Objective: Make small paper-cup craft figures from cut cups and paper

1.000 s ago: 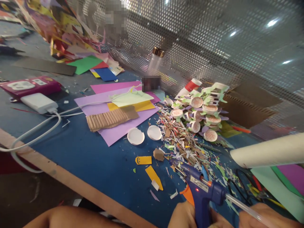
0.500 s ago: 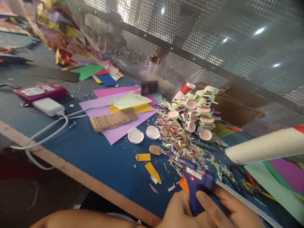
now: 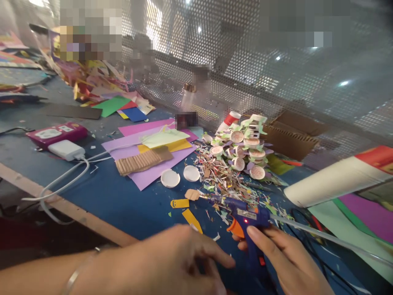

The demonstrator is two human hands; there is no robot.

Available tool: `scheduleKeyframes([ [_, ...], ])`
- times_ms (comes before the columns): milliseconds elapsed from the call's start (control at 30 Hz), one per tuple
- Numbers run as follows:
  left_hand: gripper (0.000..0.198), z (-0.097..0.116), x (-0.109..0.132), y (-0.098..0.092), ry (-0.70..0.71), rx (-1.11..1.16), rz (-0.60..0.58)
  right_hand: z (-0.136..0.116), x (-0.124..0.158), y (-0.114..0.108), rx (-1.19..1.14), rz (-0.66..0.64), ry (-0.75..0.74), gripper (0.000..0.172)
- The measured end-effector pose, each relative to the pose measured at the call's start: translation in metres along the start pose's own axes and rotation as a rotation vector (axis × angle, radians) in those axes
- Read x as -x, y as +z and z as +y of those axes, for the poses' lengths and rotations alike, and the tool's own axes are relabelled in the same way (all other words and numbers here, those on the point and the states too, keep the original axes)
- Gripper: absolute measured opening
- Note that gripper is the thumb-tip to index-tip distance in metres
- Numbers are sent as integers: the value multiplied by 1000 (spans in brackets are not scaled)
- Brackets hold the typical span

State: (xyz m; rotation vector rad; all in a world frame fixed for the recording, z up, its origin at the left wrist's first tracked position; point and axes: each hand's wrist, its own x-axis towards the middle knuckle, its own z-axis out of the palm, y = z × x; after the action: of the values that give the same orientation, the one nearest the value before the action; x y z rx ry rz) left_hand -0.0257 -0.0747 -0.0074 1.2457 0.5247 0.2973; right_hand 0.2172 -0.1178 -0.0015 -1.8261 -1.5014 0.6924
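My right hand (image 3: 281, 250) grips a blue hot glue gun (image 3: 250, 217) with an orange trigger, a lit red light and a long clear glue stick out of its back. The gun's nozzle points left, its tip at a small piece of corrugated cardboard (image 3: 192, 194) on the table. My left hand (image 3: 184, 258) hovers left of the gun, holding nothing, its index finger stretched and the other fingers loosely bent. Just beyond it lie a yellow paper strip with a drawn face (image 3: 180, 203) and a second yellow strip (image 3: 192, 219). Two white paper discs (image 3: 170, 178) rest farther off.
Paper scraps (image 3: 215, 168) are heaped before a stack of decorated paper cups (image 3: 248, 143). A cardboard tube (image 3: 331, 180) lies right, over coloured sheets. Leftward are a corrugated strip (image 3: 144, 159), purple paper (image 3: 139, 180), a magenta power box (image 3: 58, 134) and a white charger with cable (image 3: 66, 150).
My left hand has let go of the glue gun and moved left, away from it. My right hand still holds the gun. The view has shifted slightly.
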Motion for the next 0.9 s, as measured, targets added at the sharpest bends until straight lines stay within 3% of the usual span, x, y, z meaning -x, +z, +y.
scheduleKeyframes([
  [100,27,43,17,-40,94,-699,369,-12,-2,4,-96,-2,28,47],
  [133,31,52,15,-51,133,-853,414,-15,-3,5,-124,-9,26,48],
  [200,38,61,2,-69,157,-1062,372,-19,-4,7,-148,-15,8,48],
  [267,40,59,-12,-80,154,-1132,335,-20,-4,8,-146,3,-6,48],
  [367,40,53,-26,-87,117,-1162,289,-17,-6,6,-126,24,-11,46],
  [567,30,46,-31,-85,73,-1140,293,-15,-17,-2,-119,13,-91,42],
  [767,14,47,-37,-90,47,-960,341,-20,-32,-8,-172,38,-196,37],
  [900,18,56,-40,-100,57,-795,343,-23,-38,-10,-229,19,-141,39],
])
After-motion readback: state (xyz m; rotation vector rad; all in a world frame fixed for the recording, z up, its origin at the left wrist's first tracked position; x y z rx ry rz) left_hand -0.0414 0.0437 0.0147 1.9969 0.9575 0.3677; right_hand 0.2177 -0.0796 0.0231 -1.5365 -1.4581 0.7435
